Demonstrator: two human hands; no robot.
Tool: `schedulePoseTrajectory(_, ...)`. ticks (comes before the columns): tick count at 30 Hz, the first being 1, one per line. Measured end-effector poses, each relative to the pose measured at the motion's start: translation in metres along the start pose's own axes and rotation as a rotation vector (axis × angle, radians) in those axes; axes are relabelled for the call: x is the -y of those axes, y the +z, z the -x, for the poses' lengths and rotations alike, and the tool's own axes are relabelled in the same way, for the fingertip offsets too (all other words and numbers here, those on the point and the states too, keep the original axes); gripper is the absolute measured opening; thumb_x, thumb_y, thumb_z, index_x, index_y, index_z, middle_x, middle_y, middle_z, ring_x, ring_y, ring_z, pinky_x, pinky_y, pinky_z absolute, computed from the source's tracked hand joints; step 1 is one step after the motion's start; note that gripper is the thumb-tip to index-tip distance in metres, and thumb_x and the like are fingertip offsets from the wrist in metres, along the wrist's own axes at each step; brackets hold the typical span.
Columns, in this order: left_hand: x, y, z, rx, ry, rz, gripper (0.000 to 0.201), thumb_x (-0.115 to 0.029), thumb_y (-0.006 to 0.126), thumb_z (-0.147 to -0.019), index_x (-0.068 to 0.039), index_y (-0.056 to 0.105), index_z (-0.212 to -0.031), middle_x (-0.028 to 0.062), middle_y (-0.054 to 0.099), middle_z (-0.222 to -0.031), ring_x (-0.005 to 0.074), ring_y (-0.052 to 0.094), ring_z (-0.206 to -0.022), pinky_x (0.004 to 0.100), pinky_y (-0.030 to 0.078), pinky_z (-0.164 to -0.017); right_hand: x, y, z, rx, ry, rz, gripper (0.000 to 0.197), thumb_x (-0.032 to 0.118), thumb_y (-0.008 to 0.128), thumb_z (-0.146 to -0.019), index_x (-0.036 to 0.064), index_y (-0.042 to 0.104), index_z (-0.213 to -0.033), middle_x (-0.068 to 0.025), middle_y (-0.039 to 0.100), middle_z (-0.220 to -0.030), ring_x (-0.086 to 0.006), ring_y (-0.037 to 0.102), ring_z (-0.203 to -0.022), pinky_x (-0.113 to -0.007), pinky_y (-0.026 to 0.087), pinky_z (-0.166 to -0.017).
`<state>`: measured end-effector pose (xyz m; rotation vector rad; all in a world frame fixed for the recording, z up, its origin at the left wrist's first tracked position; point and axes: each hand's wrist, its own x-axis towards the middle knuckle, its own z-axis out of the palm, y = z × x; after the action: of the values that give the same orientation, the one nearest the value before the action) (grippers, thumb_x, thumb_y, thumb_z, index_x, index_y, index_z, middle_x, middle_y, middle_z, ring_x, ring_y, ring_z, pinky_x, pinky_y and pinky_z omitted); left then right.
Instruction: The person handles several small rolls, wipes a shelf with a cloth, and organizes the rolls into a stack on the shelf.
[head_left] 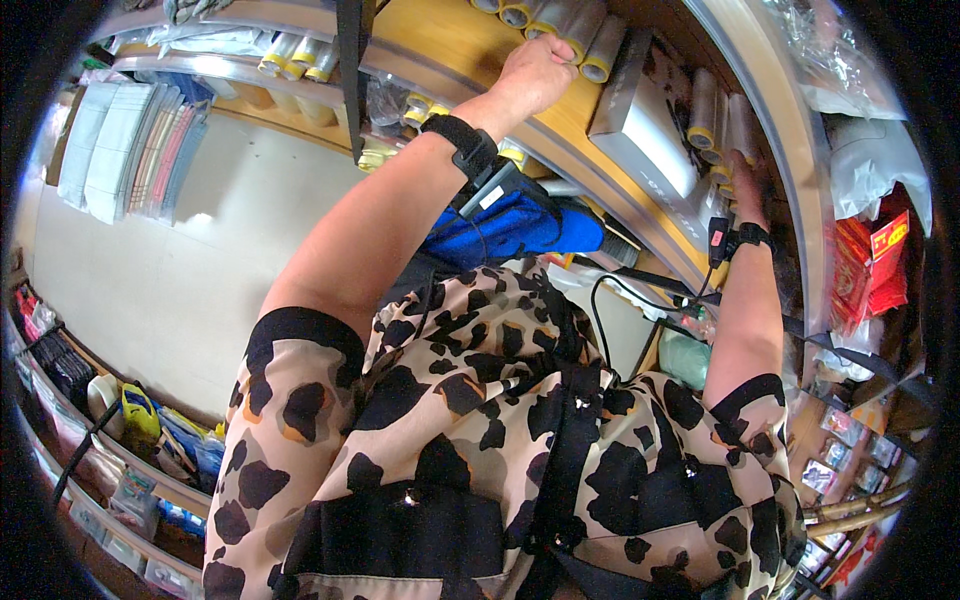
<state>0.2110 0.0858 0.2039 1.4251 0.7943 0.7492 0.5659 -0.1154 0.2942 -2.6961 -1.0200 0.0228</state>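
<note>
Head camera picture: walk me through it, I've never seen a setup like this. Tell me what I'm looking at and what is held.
There is no robot here, just a person working bare-handed. The one picture comes from a wide fisheye camera worn on the head, looking down, so straight edges bend near the rim. The spotted shirt at the bottom is the wearer's own.

On the wooden shelf lie clear rolls with yellow ends, in groups either side of a white box. The left hand is at the ends of one group, fingers curled; the right hand is by the other group, in shadow. Whether either hand grips a roll, I cannot tell.
</note>
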Motion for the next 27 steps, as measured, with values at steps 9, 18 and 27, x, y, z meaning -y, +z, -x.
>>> schedulePoseTrajectory(9, 0.007, 0.014, 0.001, 0.104, 0.016, 0.011, 0.024, -0.014, 0.057, -0.071, -0.003, 0.056, -0.093, 0.0109, 0.060, -0.083, 0.0216, 0.057, -0.076, 0.0300, 0.045, -0.069, 0.000, 0.001, 0.010, -0.427, -0.224, -0.177, 0.052, 0.037, 0.053, -0.079, 0.0017, 0.045, -0.116, -0.0111, 0.049, -0.113, -0.0216, 0.051, -0.092, -0.033, 0.045, -0.071)
schedulePoseTrajectory(18, -0.056, 0.045, 0.019, 0.426, -0.196, 0.621, 0.062, -0.041, 0.054, -0.079, -0.007, 0.030, -0.125, 0.0095, 0.052, -0.105, 0.0191, 0.052, -0.088, 0.0317, 0.044, -0.072, 0.199, 0.049, 0.130, -0.246, -0.383, -0.637, 0.053, 0.021, 0.064, -0.070, -0.0040, 0.044, -0.113, -0.0143, 0.053, -0.102, -0.0194, 0.052, -0.092, -0.030, 0.041, -0.080)
schedulePoseTrajectory(27, -0.051, -0.007, -0.010, 0.302, -0.394, 0.653, 0.036, -0.036, 0.034, -0.086, -0.012, 0.043, -0.113, 0.0053, 0.048, -0.104, 0.0201, 0.047, -0.089, 0.0426, 0.040, -0.079, 0.268, 0.081, 0.122, 0.013, -0.340, -0.657, 0.064, 0.038, 0.062, -0.072, -0.0040, 0.043, -0.116, -0.0206, 0.052, -0.110, -0.0280, 0.052, -0.098, -0.033, 0.039, -0.085)
